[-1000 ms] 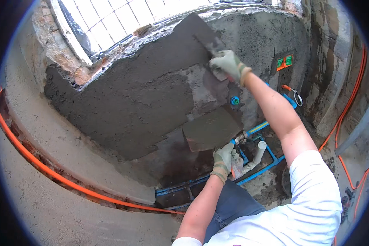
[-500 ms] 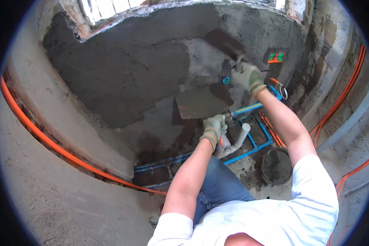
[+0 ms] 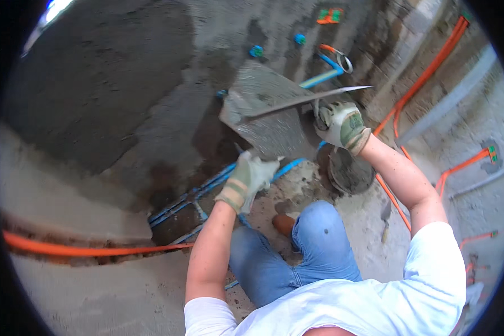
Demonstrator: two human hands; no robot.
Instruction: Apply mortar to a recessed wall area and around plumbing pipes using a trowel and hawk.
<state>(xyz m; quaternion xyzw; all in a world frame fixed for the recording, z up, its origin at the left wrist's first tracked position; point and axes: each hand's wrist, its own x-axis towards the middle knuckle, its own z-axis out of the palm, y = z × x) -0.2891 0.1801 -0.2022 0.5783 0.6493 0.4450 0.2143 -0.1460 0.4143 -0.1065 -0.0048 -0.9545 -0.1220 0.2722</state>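
My gloved left hand [image 3: 248, 178] is closed round the handle of a plasterer's hawk [image 3: 283, 133], just under its near edge. The flat grey plate tilts in front of me, its face smeared with a thin wet film. In my gloved right hand [image 3: 341, 124] is the handle of a plastering trowel [image 3: 302, 102]. The trowel's long blade lies edge-on across the hawk's plate; whether they touch I cannot tell. Dark wet plaster [image 3: 95, 84] covers the left part of the wall behind, next to paler bare patches.
A round bucket of grey mortar [image 3: 350, 172] stands below my right hand. Blue pipes [image 3: 176, 210] run along the floor by the wall. Orange conduit [image 3: 95, 250] lies in a groove at left; more orange conduit [image 3: 431, 73] climbs the right wall. A small trowel [image 3: 385, 221] lies at right.
My right hand has brought the trowel down from the wall to the hawk. My left hand has tilted the hawk. The view has swung down and to the right.
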